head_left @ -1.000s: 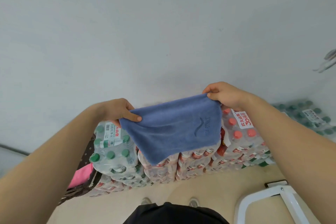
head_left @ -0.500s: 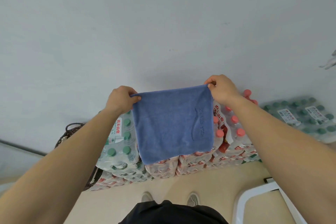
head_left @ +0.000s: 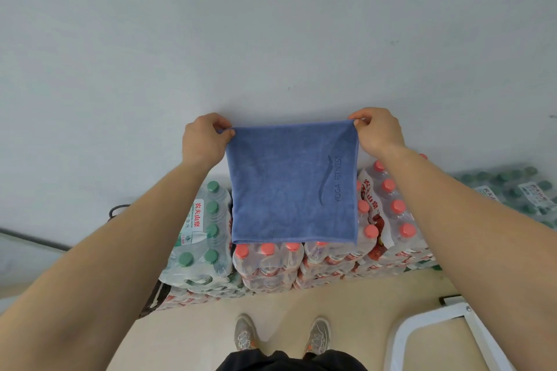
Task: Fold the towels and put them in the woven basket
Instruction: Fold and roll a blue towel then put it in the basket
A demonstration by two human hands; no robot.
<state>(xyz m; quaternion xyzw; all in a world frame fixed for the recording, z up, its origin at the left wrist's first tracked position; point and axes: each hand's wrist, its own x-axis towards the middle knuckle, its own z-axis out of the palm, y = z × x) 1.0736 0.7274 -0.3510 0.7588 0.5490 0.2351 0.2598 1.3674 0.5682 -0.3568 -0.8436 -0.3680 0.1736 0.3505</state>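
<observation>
A blue towel (head_left: pixel 286 187) with a "YOGA FITNESS" mark hangs flat in the air in front of me, folded double with the fold along its bottom edge. My left hand (head_left: pixel 203 138) pinches its top left corner. My right hand (head_left: pixel 376 132) pinches its top right corner. Both arms are stretched forward at about the same height, and the top edge is pulled taut between them. No woven basket is in view.
Shrink-wrapped packs of water bottles (head_left: pixel 271 262) are stacked on the floor against the grey wall, green caps on the left, red caps in the middle. A white metal frame (head_left: pixel 428 322) stands at the lower right. My shoes (head_left: pixel 283 334) are on beige floor.
Both hands have risen and moved apart, pulling the towel from a slack, slanted drape into a flat, level square. The view has tilted down, showing more floor.
</observation>
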